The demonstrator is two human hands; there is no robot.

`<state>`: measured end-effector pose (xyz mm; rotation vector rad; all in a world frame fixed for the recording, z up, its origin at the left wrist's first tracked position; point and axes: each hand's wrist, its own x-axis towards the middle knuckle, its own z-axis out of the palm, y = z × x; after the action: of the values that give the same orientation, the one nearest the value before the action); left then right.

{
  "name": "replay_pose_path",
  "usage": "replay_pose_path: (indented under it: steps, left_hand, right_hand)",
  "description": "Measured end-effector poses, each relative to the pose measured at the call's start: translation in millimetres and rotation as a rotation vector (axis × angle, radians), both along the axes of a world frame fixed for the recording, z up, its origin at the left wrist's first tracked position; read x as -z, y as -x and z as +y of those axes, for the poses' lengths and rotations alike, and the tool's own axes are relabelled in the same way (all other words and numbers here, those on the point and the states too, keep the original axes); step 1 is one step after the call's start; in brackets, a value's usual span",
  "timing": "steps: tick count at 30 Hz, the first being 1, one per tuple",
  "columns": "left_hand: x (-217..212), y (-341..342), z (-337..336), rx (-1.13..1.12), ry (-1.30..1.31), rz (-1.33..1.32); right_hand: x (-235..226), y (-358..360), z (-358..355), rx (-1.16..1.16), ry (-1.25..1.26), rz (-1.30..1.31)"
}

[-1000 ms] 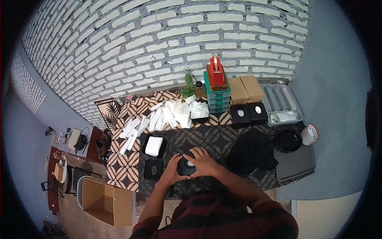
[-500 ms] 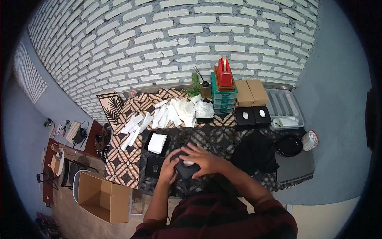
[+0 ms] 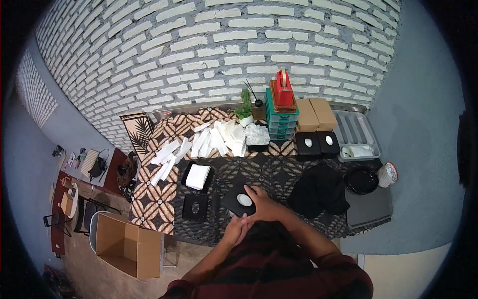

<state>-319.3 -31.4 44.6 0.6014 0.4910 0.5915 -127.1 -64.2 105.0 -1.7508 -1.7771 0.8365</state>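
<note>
A black tissue box with white tissue showing through its oval opening is tilted above the table's front edge. My right hand grips its right side, fingers on the top. At its near corner, my left hand has its fingers closed against the box. Left of it lies a black lid with an oval hole. Just behind the lid, a black box base holds a stack of white tissues.
Loose white tissues lie across the patterned table. Two finished-looking tissue boxes stand at the back right beside small drawers. Black cloth, a black bowl and a grey tray sit right. A cardboard box stands lower left.
The tissue box has turned and shifted slightly right, its oval opening now in plain sight. My left hand has slid from the box's left side down to its near corner.
</note>
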Motion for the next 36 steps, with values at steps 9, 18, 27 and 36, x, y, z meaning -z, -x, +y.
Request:
replay_pose_path:
  steps: [9,18,27,36]
  left_hand:
    - [-29.9,13.6,12.1,0.401,-0.176,0.334]
    - [-63.2,38.2,68.9,0.591,-0.628,0.685]
    - [-47.3,28.7,104.9,0.363,-1.304,0.813]
    - [-23.0,29.3,101.8,0.368,-1.294,0.740]
  right_hand:
    - [-16.2,-12.6,9.0,-0.211,-0.026,-0.178]
    - [-3.0,-24.2,36.6,-0.443,0.014,-0.398]
    - [18.5,-28.4,52.1,-0.540,0.029,-0.413]
    - [26.1,-35.9,54.3,-0.575,-0.009,-0.352]
